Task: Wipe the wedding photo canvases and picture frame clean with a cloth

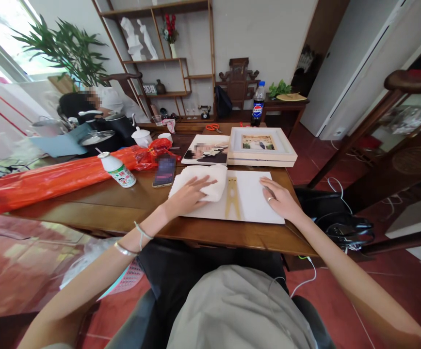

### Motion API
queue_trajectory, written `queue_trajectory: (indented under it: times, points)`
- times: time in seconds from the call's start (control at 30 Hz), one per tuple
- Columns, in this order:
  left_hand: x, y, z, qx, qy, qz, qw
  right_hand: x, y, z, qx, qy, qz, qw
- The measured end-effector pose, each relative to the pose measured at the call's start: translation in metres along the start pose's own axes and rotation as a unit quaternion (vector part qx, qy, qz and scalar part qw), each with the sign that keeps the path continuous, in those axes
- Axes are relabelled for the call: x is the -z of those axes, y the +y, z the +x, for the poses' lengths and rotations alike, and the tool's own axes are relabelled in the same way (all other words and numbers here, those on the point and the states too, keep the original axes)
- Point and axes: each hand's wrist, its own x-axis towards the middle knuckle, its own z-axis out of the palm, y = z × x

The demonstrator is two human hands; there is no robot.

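My left hand (187,196) lies flat with spread fingers on a folded white cloth (210,177). The cloth covers the left part of a white board (254,211) on the table. My right hand (279,196), a ring on one finger, rests at the board's right edge with fingers stretched out. A dark shape shows beneath those fingers, but I cannot tell whether it is a shadow or an object. Between my hands a yellowish A-shaped piece (233,198) with small holes lies on the board.
Behind the board are a framed picture (259,157) and a photo print (205,148). To the left are a phone (164,170), a white bottle (118,169) and a red plastic-wrapped roll (61,177). Orange-handled scissors (213,127) and a cola bottle (257,106) stand farther back. Another person sits beyond.
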Motion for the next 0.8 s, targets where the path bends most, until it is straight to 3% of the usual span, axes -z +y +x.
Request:
queue_trajectory:
  times: [0.13,0.23,0.43,0.63,0.8]
  points:
    - [0.006,0.028,-0.022,-0.053,-0.007,-0.025,0.998,0.0,-0.001,0.0,0.0,-0.002,-0.003,1.0]
    - [0.008,0.032,-0.03,-0.073,0.004,-0.048,0.996,0.0,-0.001,0.0,-0.001,0.0,-0.004,1.0]
    - [0.005,0.002,-0.003,-0.008,0.047,-0.062,0.997,0.0,-0.001,0.0,-0.007,-0.002,-0.003,1.0]
    - [0.0,-0.032,0.031,0.019,0.035,-0.045,0.998,0.0,0.0,0.0,-0.005,-0.003,-0.005,1.0]
    - [-0.001,-0.02,0.016,-0.004,0.018,-0.036,0.999,0.0,0.001,0.0,0.0,0.002,0.006,1.0]
